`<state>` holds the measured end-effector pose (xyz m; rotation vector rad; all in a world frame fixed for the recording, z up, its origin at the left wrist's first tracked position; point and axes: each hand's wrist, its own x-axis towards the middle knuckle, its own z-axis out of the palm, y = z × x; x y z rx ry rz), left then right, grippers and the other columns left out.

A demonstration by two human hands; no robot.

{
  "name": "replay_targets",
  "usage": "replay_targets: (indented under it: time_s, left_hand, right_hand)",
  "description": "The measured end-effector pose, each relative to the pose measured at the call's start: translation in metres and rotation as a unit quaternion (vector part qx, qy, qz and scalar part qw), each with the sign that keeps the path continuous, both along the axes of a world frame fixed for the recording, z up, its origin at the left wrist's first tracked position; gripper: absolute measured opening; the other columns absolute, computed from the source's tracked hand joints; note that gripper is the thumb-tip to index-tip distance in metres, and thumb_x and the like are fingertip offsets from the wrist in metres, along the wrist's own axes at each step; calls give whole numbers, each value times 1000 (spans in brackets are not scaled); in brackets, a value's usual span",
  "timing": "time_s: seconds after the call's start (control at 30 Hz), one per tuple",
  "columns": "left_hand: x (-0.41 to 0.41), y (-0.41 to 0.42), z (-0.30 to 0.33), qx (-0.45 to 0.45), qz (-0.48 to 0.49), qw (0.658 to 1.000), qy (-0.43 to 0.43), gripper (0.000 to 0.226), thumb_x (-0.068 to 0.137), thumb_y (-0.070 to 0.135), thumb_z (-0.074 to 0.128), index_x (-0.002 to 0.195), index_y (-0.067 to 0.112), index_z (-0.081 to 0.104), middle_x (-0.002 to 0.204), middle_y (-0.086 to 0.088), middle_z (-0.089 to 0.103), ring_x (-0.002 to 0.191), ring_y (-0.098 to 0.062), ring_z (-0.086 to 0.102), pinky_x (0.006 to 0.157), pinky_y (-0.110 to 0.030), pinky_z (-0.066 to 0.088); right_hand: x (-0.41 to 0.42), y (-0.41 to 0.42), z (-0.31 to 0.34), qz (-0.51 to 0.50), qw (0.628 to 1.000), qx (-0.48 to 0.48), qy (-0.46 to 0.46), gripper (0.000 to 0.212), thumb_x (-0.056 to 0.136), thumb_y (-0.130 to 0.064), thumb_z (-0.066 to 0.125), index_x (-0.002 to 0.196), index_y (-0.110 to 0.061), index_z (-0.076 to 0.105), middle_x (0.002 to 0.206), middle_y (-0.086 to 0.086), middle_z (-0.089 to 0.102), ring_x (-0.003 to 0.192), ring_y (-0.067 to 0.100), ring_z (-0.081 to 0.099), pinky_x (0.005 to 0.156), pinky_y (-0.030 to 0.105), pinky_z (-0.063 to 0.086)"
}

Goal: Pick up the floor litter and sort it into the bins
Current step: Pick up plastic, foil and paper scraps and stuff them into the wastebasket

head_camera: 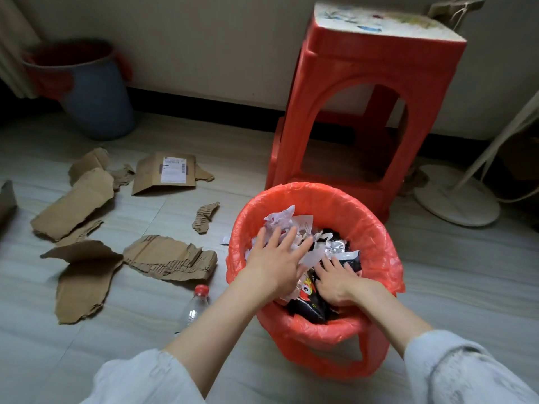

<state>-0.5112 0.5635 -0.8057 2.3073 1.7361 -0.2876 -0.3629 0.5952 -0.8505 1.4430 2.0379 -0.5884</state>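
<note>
While both hands, left (275, 265) and right (335, 282), press flat-fingered on bin (379, 237) wrappers (309, 304), the bottle (194, 309) lies cap pointing away.

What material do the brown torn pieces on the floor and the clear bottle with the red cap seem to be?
Brown torn pieces: corrugated cardboard, matte; ridged fluting shows along the ripped edges.
Clear bottle with red cap: probably thin plastic, glossy; see-through wall with bright highlights.
</note>
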Motion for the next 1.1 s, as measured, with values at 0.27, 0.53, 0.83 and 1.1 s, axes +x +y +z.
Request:
replay_targets:
  time_s: [0.27,0.53,0.83,1.1]
  left_hand:
    - [-8,-15,14,-26,4,1000,-13,47,99,44,20,144,29,25,158,-1,5,145,-25,6,112,-58,-3]
    - [-5,-9,40,236,23,971,-43,12,58,6,74,65,15,72,69,-6,57,63,-25,58,53,-26,24]
    - [-5,-15,50,82,41,993,-68,42,100,39,21,115,21,55,134,-9,46,127,-27,38,98,-44,32]
    - [-5,-38,17,-88,41,993,61,69,88,69,16,145,39,-8,157,-6,-10,144,-27,-11,111,-57,-16]
  right_hand:
    - [10,-2,9,-16,998,32,58,57,100,-25,24,151,-11,2,158,9,-14,146,25,-8,119,44,4]
    - [11,3,50,8,981,168,97,50,99,-27,34,147,-16,24,158,7,9,146,26,7,116,46,9]
    - [22,-5,75,-2,935,269,231,36,101,-22,30,134,-14,41,143,2,39,137,21,28,111,38,20]
    - [34,-20,59,25,982,116,145,59,99,-45,27,149,-15,16,158,3,12,146,19,10,116,46,5]
